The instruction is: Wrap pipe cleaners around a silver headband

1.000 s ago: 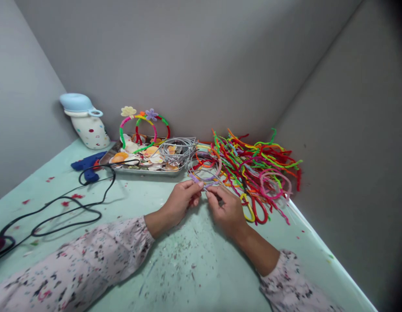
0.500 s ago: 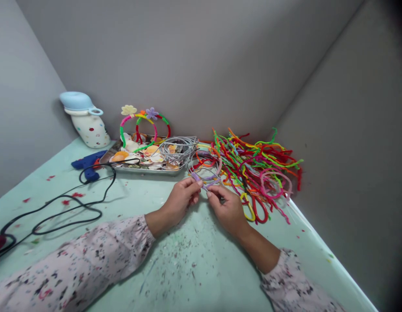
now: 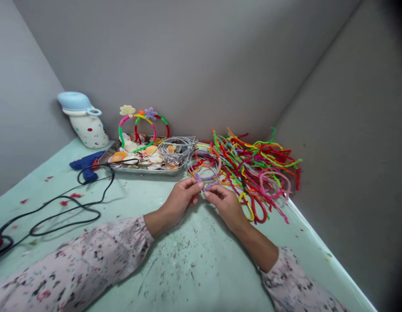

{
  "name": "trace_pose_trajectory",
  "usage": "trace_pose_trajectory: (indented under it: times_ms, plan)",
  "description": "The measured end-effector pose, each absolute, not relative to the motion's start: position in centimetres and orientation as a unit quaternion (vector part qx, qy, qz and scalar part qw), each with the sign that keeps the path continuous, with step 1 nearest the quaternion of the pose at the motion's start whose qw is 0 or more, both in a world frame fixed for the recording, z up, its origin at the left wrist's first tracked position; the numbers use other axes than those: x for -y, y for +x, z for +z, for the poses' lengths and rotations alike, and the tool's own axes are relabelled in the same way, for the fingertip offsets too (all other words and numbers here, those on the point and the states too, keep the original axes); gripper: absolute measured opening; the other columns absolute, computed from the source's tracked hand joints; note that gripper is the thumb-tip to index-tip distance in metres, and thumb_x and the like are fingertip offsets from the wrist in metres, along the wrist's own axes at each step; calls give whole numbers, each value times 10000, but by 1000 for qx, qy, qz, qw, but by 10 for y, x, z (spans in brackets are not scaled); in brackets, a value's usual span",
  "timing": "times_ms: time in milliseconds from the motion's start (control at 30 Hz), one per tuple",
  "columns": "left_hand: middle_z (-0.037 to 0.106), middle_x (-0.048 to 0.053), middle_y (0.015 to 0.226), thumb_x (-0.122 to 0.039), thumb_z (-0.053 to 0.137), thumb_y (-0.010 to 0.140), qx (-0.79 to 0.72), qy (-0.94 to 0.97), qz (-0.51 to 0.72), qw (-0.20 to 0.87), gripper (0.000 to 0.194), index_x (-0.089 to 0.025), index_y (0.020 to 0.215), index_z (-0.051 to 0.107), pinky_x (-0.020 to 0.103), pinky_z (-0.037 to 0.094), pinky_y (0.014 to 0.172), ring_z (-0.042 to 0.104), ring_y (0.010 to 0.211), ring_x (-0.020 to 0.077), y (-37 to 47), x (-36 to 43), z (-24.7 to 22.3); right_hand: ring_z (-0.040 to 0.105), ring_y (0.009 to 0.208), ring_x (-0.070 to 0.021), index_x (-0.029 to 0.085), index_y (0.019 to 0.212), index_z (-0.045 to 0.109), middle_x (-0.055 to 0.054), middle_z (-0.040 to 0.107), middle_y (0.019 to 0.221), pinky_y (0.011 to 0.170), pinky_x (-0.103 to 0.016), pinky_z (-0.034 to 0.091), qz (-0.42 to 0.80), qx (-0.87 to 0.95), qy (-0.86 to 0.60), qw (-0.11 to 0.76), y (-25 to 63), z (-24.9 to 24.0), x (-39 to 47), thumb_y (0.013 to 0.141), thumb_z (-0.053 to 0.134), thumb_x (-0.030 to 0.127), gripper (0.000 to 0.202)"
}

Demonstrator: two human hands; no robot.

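My left hand [image 3: 179,200] pinches a purple pipe cleaner [image 3: 198,177] between thumb and fingertips. Close beside it, my right hand [image 3: 226,204] is also closed in a pinch on the purple pipe cleaner, and the fingers hide where it is gripped. Just beyond the fingertips is a silver wire ring [image 3: 188,166]; the purple fuzz lies along its near side. Behind and to the right spreads a pile of colourful pipe cleaners [image 3: 249,162], with a pink ring [image 3: 289,184] at its right.
A metal tray [image 3: 145,171] holds shells, two flower-topped hoops [image 3: 154,130] and a coil of silver wire [image 3: 178,143]. At left are a blue glue gun [image 3: 87,163], its black cord [image 3: 58,197] and a white bottle [image 3: 89,129]. Scissors with a yellow-and-red handle [image 3: 260,211] lie near my right hand.
My right fingertips have shifted slightly left, nearer my left hand, and a little more of the purple pipe cleaner shows. The whole view has drifted slightly.
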State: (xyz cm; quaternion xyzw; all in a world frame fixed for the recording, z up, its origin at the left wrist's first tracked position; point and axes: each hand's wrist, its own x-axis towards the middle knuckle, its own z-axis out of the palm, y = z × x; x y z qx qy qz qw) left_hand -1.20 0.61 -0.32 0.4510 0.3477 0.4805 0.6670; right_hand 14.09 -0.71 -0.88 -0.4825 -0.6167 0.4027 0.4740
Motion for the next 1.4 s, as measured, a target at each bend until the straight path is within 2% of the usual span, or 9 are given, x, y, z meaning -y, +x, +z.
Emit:
trace_pose_trajectory:
  times_ms: [233, 400, 667, 900, 1400]
  plan:
    - [440, -57, 575, -380, 682, 771, -352, 465, 478, 657, 262, -154, 736, 556, 211, 227, 454, 356, 468, 48, -13, -6, -5, 623, 815, -185, 182, 870, 687, -35, 695, 845, 796, -351, 482, 426, 600, -474, 484, 142, -13, 6, 774, 648, 321, 174]
    - [426, -61, 544, -393, 681, 772, -357, 468, 473, 656, 286, -157, 711, 531, 210, 229, 446, 358, 458, 53, -12, -7, -7, 608, 756, -167, 192, 817, 674, -10, 669, 782, 748, -317, 478, 365, 628, -475, 496, 142, -14, 6, 789, 635, 285, 104]
    - [428, -64, 543, -394, 665, 792, -359, 474, 467, 654, 273, -160, 746, 532, 201, 232, 437, 353, 451, 52, -12, -7, -8, 608, 793, -171, 187, 837, 658, -29, 662, 824, 708, -281, 475, 274, 668, -489, 490, 140, -10, 9, 824, 598, 248, 87]
    - [432, -58, 543, -392, 653, 804, -361, 476, 471, 649, 288, -155, 710, 519, 201, 225, 445, 344, 456, 50, -13, -8, -9, 622, 821, -173, 189, 889, 658, -37, 668, 861, 759, -297, 483, 259, 685, -483, 480, 138, -9, 12, 825, 605, 232, 94]
    - [426, -58, 507, -394, 638, 814, -374, 483, 463, 642, 301, -161, 690, 492, 206, 228, 452, 339, 451, 55, -12, -9, -10, 622, 780, -166, 194, 855, 652, -25, 670, 828, 712, -281, 482, 205, 688, -502, 482, 138, -11, 11, 802, 614, 204, 66]
